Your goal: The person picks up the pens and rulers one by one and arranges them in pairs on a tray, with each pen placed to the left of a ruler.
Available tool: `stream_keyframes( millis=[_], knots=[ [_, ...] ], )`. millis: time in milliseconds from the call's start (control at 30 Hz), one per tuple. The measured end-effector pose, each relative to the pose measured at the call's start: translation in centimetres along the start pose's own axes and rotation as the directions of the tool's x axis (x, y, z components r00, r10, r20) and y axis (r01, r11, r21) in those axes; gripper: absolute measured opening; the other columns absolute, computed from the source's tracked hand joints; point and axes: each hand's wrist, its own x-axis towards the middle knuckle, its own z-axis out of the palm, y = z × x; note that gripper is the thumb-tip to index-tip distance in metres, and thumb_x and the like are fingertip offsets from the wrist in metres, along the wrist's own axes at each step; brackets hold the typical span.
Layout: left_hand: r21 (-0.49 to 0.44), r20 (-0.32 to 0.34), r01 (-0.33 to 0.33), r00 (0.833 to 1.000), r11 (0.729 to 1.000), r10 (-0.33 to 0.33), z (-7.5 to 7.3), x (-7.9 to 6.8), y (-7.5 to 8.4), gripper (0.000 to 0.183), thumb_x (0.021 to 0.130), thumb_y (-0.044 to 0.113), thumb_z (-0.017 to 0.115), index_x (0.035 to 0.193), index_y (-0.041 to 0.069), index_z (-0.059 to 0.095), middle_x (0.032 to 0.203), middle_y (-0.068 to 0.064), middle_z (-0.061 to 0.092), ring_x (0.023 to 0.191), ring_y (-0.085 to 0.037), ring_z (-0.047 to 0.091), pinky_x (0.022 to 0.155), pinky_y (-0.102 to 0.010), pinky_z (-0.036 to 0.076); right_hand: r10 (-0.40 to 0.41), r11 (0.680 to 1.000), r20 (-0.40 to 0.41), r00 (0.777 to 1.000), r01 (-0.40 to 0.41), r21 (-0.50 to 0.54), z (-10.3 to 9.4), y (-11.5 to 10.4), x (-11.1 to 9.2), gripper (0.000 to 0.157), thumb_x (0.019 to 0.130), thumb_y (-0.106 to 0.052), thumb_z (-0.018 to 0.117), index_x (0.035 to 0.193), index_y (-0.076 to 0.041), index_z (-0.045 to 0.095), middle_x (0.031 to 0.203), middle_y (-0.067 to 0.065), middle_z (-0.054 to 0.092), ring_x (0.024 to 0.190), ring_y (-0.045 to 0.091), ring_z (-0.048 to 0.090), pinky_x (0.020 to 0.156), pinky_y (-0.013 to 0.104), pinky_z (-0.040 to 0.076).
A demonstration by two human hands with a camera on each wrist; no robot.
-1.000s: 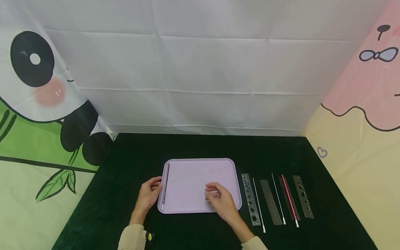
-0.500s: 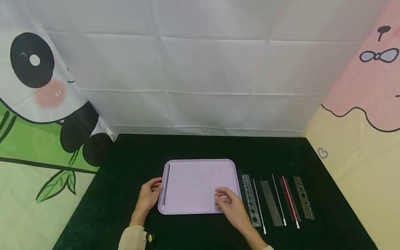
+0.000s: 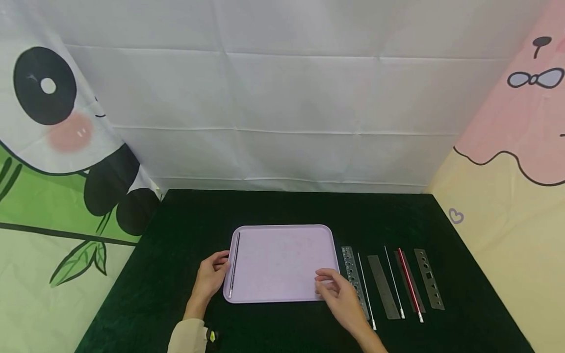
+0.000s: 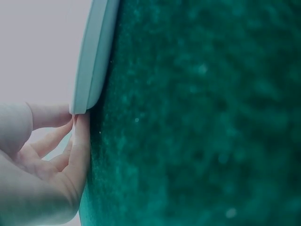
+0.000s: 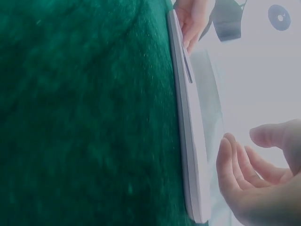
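Observation:
My left hand [image 3: 209, 274] pinches the left rim of a lilac tray [image 3: 282, 260], its thumb and fingertips right at the edge in the left wrist view. Along that side of the tray lies a thin dark stick [image 3: 235, 264], silvery towards its near end. Over the tray's near right corner hovers my right hand [image 3: 341, 298], fingers loosely bent and thumb apart, holding nothing. Seen from the right wrist, the right hand [image 5: 256, 181] is clear of the tray's rim [image 5: 190, 141]. Close by on its right is a ruler with round holes [image 3: 350, 267], its lower part overlapped by the hand.
Right of the tray, several items lie in a row on the dark green cloth [image 3: 282, 328]: a thin white-tipped stick [image 3: 367, 289], a plain grey strip [image 3: 383, 289], another thin stick [image 3: 393, 279], a red pencil [image 3: 409, 284] over another strip, and a strip with cut-outs [image 3: 429, 279].
My right hand has moved right across the tray, from over its middle right to its near right corner. The left hand, tray and dark stick stay in place.

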Motion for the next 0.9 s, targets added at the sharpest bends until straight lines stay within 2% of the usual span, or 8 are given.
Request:
stream_keyframes(
  millis=[167,333,633,900],
  knots=[
    [0.001,0.002,0.0,1.0,1.0,0.0,-0.1,0.0,0.0,0.039,0.104,0.008,0.057,0.142,0.003,0.057,0.127,-0.022,0.061,0.107,-0.032,0.061,0.094,-0.048,0.053,0.005,0.997,-0.015,1.0,-0.006,-0.082,-0.8,-0.1,-0.2,0.025,0.097,-0.009,0.07,0.121,-0.002,0.067,0.111,0.012,0.071,0.087,0.018,0.072,0.077,0.022,0.056],
    [0.001,-0.001,-0.003,1.0,1.0,0.003,-0.1,0.1,0.0,0.039,0.104,0.008,0.057,0.142,0.003,0.057,0.127,-0.022,0.061,0.108,-0.032,0.061,0.095,-0.049,0.052,0.024,0.993,-0.031,0.999,-0.027,-0.113,-1.6,0.1,-0.5,0.027,0.097,-0.01,0.07,0.123,-0.004,0.067,0.112,0.011,0.07,0.087,0.018,0.072,0.077,0.021,0.056],
    [0.004,-0.007,-0.005,1.0,1.0,0.005,-0.1,0.0,-0.2,0.038,0.103,0.008,0.057,0.141,0.003,0.058,0.126,-0.022,0.062,0.108,-0.032,0.062,0.094,-0.049,0.052,0.006,0.987,-0.069,0.998,-0.017,-0.16,-3.0,0.6,-1.1,0.028,0.096,-0.008,0.071,0.124,-0.004,0.066,0.11,0.008,0.07,0.086,0.019,0.072,0.074,0.023,0.056],
    [0.001,-0.008,-0.014,1.0,1.0,0.014,0.0,0.0,-0.2,0.038,0.103,0.007,0.057,0.141,0.002,0.058,0.125,-0.022,0.062,0.107,-0.032,0.062,0.094,-0.048,0.052,0.018,0.97,-0.125,0.992,-0.048,-0.239,-4.0,1.1,-1.3,0.027,0.096,-0.006,0.071,0.123,-0.005,0.067,0.11,0.009,0.07,0.088,0.016,0.071,0.075,0.022,0.055]
  ],
)
